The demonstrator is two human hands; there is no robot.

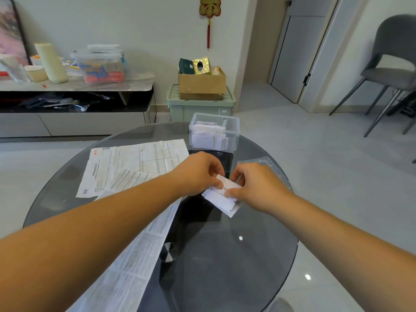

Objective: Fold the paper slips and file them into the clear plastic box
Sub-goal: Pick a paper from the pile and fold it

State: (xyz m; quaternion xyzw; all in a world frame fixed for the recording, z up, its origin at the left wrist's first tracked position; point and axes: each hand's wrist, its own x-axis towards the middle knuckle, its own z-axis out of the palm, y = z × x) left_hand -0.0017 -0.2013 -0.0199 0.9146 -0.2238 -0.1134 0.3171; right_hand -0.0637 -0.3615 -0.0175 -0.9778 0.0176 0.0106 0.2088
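A small folded white paper slip (221,198) is held just above the round dark glass table (247,255). My left hand (198,172) pinches its upper left part and my right hand (256,188) pinches its right edge, thumb on top. The clear plastic box (215,132) stands open at the table's far edge, with several folded slips inside. Large unfolded printed sheets (135,163) lie on the left of the table, and a long one (135,255) runs under my left forearm.
The box's clear lid (267,164) lies on the table just behind my right hand. Beyond the table stand a green storage bin (200,106) with a cardboard box on it, a low TV cabinet on the left and a grey chair (391,70) at the right.
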